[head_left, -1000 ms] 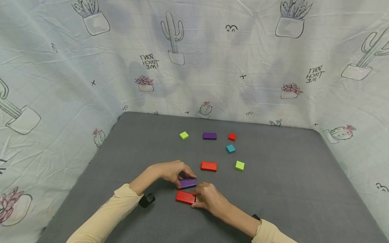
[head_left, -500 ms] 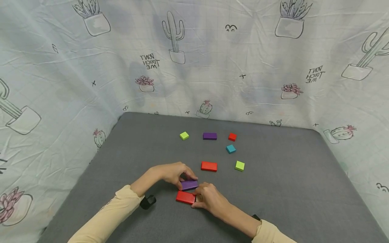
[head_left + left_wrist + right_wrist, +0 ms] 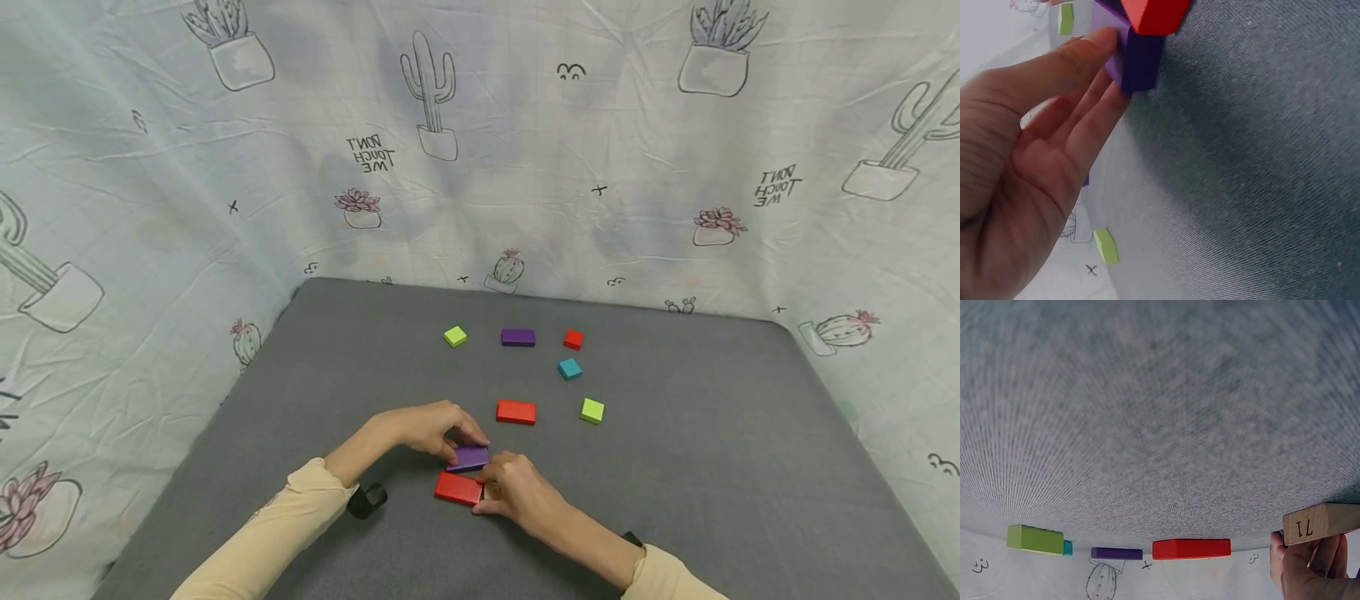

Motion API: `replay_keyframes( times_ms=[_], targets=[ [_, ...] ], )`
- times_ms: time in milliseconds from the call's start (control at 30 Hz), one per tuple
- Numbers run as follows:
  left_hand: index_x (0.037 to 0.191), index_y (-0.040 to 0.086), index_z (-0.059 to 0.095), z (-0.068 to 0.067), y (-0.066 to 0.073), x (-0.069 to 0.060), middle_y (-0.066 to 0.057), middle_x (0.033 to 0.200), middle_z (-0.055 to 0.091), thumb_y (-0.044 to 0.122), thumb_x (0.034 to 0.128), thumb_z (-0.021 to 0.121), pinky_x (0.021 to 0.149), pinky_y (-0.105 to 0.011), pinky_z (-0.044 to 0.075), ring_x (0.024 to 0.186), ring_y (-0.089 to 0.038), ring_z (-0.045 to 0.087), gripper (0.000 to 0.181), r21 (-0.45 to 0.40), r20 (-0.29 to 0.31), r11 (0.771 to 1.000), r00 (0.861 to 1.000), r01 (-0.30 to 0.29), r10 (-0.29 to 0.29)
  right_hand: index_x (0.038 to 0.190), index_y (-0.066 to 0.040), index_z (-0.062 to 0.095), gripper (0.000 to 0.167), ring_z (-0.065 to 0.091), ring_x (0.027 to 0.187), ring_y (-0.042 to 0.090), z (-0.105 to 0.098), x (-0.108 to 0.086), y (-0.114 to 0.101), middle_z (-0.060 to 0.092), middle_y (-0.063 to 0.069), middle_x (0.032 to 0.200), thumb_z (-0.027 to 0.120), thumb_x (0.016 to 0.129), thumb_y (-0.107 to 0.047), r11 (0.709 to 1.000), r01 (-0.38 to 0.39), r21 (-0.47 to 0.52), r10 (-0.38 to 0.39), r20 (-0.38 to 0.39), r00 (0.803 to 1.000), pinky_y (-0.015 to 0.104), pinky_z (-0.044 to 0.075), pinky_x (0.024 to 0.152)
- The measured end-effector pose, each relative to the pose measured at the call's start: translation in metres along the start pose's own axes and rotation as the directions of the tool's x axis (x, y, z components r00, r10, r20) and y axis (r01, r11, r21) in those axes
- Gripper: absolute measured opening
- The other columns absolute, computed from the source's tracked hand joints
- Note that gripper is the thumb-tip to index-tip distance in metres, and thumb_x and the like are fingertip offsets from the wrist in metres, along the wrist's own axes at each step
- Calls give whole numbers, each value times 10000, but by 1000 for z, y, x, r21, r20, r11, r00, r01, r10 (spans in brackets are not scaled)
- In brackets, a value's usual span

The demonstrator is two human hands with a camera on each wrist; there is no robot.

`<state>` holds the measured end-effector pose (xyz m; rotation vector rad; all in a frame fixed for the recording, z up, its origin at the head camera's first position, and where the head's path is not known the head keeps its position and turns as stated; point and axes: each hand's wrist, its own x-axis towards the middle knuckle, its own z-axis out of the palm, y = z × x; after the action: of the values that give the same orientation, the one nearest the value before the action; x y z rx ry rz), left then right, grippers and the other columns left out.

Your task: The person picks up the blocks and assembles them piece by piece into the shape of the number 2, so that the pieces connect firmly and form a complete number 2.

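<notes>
left grip point(image 3: 431, 427) holding one purple block point(image 3: 471, 459), right grip point(image 3: 522, 492) wooden block point(image 3: 1307, 525), three red blocks point(image 3: 516, 412)

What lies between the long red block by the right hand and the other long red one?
The purple block and the left hand pinching it, then a bare strip of grey cloth; the head view shows it.

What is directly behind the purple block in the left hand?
In the head view, fingers of the left hand. The purple block hides its own far side, so contact there is covered.
</notes>
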<state>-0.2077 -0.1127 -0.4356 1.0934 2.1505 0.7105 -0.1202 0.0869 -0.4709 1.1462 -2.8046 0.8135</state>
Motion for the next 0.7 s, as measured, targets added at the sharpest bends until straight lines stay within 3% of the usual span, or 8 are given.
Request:
replay_keyframes(
  times_ms=[233, 400, 700],
  targets=[
    [1203, 74, 662, 5, 2, 1, 3, 1154, 651, 31, 766, 788, 799, -185, 488, 973, -54, 597, 457, 58, -58, 998, 998, -35, 38, 887, -40, 745, 292, 500, 704, 26, -1, 0, 0, 648, -26, 773, 844, 707, -247, 1000, 1, 20, -1, -5, 1000, 166, 449, 633],
    [1183, 87, 669, 5, 4, 1, 4, 1128, 649, 16, 757, 791, 790, -188, 487, 939, -52, 597, 448, 56, -67, 998, 998, -13, 16, 898, -40, 746, 298, 510, 716, 35, 0, 0, 1, 654, -27, 780, 845, 709, -247, 1000, -8, 16, 8, 0, 1000, 184, 460, 655],
    [1124, 77, 671, 7, 1, 5, -8, 1075, 663, 39, 780, 780, 780, -207, 501, 898, -67, 619, 363, 6, -92, 1000, 995, -29, 29, 889, -46, 746, 292, 532, 726, 42, 0, -1, 1, 662, -26, 790, 845, 708, -251, 1000, 10, 15, -10, -16, 1000, 196, 466, 659]
  ],
)
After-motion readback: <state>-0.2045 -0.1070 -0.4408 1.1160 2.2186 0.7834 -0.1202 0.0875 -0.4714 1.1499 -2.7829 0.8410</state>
